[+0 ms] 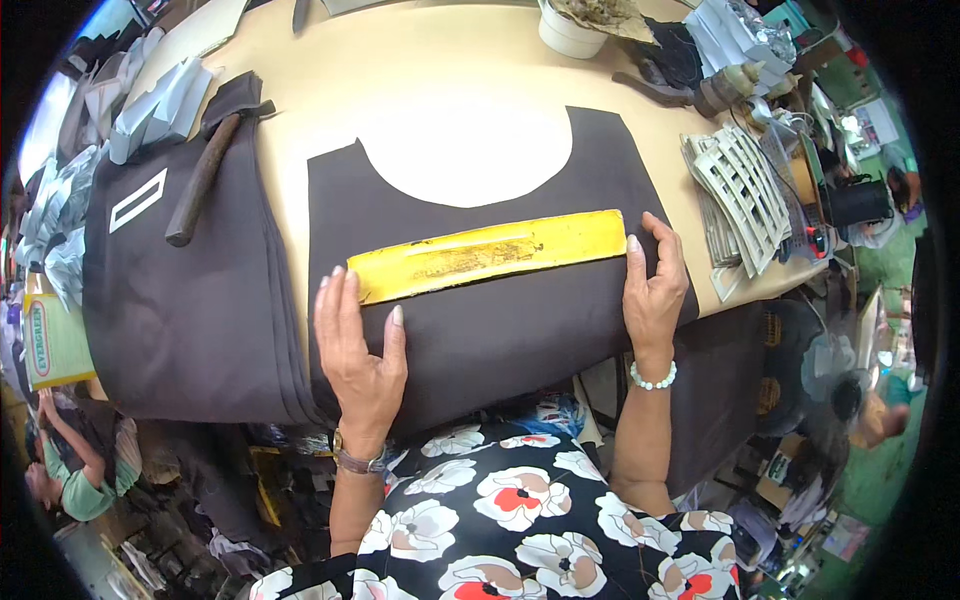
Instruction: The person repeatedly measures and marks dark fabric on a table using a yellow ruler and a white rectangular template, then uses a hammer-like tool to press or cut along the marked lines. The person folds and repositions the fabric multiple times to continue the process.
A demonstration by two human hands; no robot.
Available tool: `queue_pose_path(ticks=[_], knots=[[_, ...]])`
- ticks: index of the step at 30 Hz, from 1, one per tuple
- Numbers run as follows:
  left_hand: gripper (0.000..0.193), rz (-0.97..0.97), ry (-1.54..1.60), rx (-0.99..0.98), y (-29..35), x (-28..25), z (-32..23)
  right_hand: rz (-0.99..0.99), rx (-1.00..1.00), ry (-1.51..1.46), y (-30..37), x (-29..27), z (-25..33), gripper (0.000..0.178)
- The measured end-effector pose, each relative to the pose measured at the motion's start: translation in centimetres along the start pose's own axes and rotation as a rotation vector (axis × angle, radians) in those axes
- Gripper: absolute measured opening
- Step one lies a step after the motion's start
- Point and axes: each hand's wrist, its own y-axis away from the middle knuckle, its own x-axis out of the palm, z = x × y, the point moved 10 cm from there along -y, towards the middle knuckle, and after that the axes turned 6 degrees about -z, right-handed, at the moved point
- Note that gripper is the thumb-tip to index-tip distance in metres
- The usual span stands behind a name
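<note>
A long flat yellow bar (430,262) with worn, dark-stained patches lies slightly slanted across a dark brown sheet of material (480,335), which has a wide curved cut-out on its far side. My left hand (362,365) rests on the sheet with fingers stretched, its fingertips at the bar's left end and the thumb just below. At the right end is my right hand (655,290), thumb and fingers apart. Its thumb touches or nearly touches the bar's end. Neither hand is wrapped round anything.
Left of the sheet, a stack of dark material (200,310) carries a hammer (205,175) and a small white rectangular frame (138,201). Pale slotted templates (740,195) are piled at the right edge of the table (300,75). A white pot (570,35) stands at the back.
</note>
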Motion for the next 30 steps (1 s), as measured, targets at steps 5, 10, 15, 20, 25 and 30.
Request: queue_pose_path(ticks=[5, 10, 15, 20, 25, 30], knots=[[0.063, -0.090, -0.186, -0.027, 0.4, 0.0, -0.2, -0.035, 0.127, -0.035, 0.5, -0.6, -1.3, 0.027], [0.061, -0.031, -0.117, -0.040, 0.5, 0.6, 0.4, -0.020, 0.253, -0.310, 0.8, 0.1, -3.0, 0.027], [0.056, 0.061, -0.108, -0.003, 0.3, 1.3, 0.2, 0.004, 0.194, -0.247, 0.7, 0.2, -2.8, 0.026], [0.051, 0.029, -0.199, -0.047, 0.3, 0.6, -0.1, 0.036, 0.066, -0.069, 0.3, 0.0, -1.1, 0.022], [0.046, 0.046, -0.167, -0.050, 0.3, 0.9, 0.2, 0.056, 0.042, -0.086, 0.3, 0.1, -1.0, 0.019], [0.045, 0.046, -0.170, -0.052, 0.2, 0.9, 0.0, 0.079, 0.034, -0.055, 0.3, 0.3, -0.8, 0.016]])
